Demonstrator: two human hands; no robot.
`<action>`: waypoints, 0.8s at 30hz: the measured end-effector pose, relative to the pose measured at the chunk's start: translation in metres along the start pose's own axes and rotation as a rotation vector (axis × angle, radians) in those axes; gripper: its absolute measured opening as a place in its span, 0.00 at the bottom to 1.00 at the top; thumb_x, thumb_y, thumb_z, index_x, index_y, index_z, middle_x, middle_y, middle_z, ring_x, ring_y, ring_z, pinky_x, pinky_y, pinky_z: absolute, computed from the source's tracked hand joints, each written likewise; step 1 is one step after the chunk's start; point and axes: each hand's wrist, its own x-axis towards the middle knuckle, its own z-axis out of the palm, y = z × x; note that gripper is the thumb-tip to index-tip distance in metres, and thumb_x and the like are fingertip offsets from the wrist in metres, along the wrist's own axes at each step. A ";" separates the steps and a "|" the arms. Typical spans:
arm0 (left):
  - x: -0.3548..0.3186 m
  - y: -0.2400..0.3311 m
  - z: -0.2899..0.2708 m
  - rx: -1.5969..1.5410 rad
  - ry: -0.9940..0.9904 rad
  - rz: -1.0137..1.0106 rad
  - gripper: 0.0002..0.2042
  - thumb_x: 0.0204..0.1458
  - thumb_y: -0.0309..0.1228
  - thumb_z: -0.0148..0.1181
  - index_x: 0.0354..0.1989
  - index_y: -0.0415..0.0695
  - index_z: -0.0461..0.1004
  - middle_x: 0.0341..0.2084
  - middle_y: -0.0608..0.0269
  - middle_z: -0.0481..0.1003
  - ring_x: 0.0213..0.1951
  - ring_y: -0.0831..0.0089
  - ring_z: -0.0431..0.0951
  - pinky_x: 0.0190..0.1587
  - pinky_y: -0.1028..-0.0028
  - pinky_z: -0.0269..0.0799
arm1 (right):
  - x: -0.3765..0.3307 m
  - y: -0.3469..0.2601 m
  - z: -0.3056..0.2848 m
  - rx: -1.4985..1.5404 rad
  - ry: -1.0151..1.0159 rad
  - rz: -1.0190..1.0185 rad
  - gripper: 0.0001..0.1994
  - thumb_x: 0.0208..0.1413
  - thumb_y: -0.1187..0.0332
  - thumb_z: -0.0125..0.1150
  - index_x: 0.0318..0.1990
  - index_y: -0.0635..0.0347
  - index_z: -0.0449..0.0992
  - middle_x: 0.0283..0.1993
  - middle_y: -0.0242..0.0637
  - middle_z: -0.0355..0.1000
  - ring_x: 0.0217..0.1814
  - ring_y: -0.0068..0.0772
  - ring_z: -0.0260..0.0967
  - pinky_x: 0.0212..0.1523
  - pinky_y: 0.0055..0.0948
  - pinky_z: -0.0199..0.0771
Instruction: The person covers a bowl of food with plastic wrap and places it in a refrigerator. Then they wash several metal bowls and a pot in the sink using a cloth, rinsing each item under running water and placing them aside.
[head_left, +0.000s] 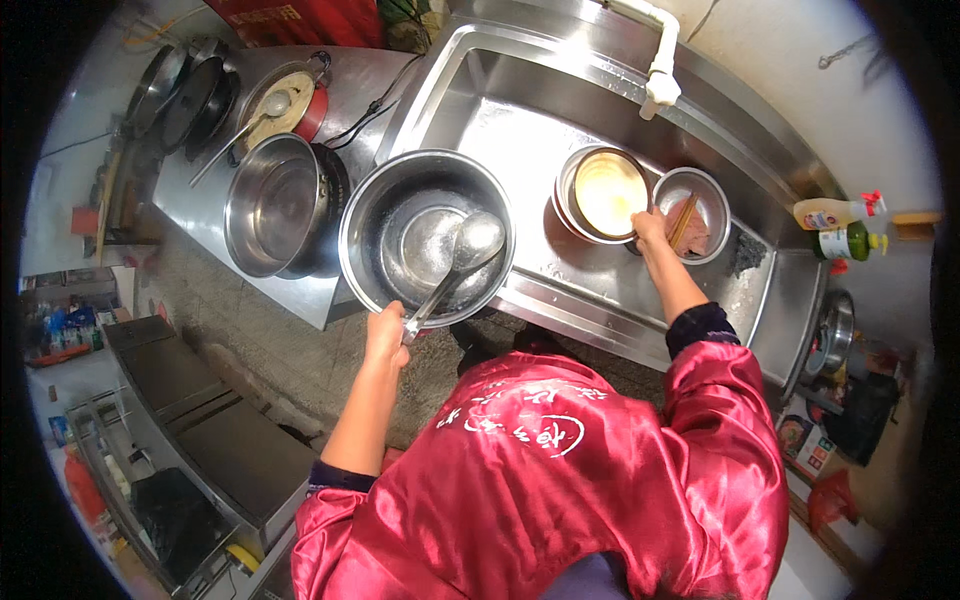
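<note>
While the left hand (386, 335) closes around the rim of a large steel bowl (427, 238) together with the handle of a big ladle (452, 265), the right hand (648, 226) reaches to the stacked steel bowls (603, 193) in the sink (520, 120), in the upper middle of the frame. Its fingers seem to pinch the near rim, but I cannot tell how firm this grip is.

The large bowl, at the centre of the frame, hangs over the left edge of the sink. It looks stiff and rather light when empty, yet wet and slippery, so I judge that the rim is the best place to hold it, with the ladle pressed against it so it does not slide.

A smaller bowl (693, 212) to the right holds something brownish, which is hard to make out. Another empty pot (275, 203) stands on the desk (300, 290) at the left. The red jacket (560, 480) hides the lower front of the sink.
</note>
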 end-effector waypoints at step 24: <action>-0.049 0.002 0.077 -0.430 -0.073 0.214 0.14 0.50 0.18 0.40 0.43 0.19 0.61 0.36 0.39 0.70 0.31 0.49 0.78 0.29 0.54 0.82 | -0.249 -0.165 0.090 -0.444 -0.575 -1.199 0.16 0.53 0.60 0.62 0.46 0.57 0.75 0.30 0.44 0.75 0.31 0.47 0.75 0.34 0.40 0.74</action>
